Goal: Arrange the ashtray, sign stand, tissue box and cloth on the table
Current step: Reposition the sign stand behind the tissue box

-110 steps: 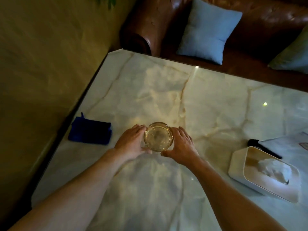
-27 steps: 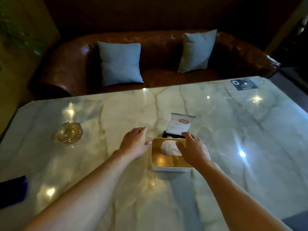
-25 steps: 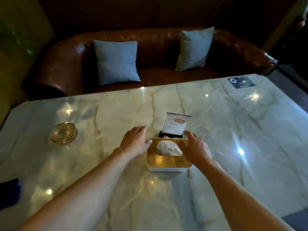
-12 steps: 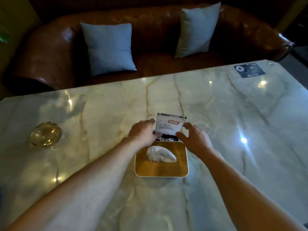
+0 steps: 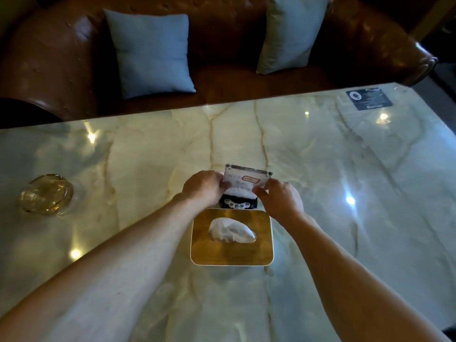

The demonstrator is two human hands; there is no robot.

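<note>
Marble desk: we pinch the sign stand with left hand and right hand, fingers clamped on its edges, squaring it at 12 o'clock of the tissue box; ashtray at 9 o'clock.

A clear sign stand with a white printed card and black base stands upright mid-bench, just behind a white tissue box with a wooden lid and a tissue poking out. An amber glass ashtray sits well apart at left.
</note>
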